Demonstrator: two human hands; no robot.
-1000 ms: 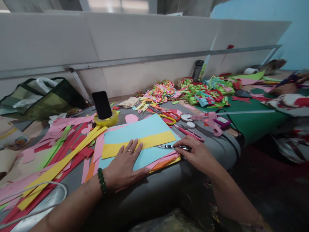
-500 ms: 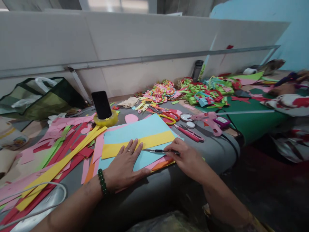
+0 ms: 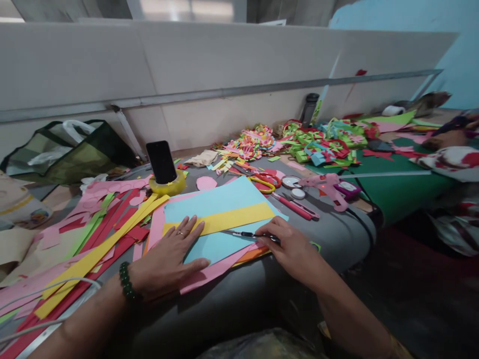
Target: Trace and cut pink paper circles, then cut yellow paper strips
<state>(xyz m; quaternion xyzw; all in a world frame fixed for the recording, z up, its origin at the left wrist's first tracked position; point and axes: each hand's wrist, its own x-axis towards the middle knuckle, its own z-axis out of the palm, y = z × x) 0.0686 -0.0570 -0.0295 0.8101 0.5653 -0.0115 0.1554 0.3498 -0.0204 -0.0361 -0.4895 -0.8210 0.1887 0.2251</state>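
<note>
My left hand (image 3: 170,259), wearing a ring and a green bead bracelet, lies flat with fingers spread. It presses on the left end of a yellow paper strip (image 3: 235,216) and the light blue sheet (image 3: 220,197) beneath. In my right hand (image 3: 288,244) is a slim silver-and-black pen-like tool (image 3: 245,234), held almost level, its thin end pointing left just below the strip. Pink paper (image 3: 209,279) and orange paper (image 3: 252,255) stick out under the blue sheet near the table's front edge.
Left lie long yellow strips (image 3: 108,242) and red strips. A phone (image 3: 160,162) leans on a yellow tape roll (image 3: 168,184). Scissors (image 3: 266,184), a pink cutter (image 3: 294,207) and a pink glue gun (image 3: 327,188) are to the right. Piled paper pieces (image 3: 254,139) sit behind.
My left hand has slid left and toward me along the blue sheet, uncovering more of it and the pink paper. The right hand keeps its hold on the pen-like tool, nearly unmoved.
</note>
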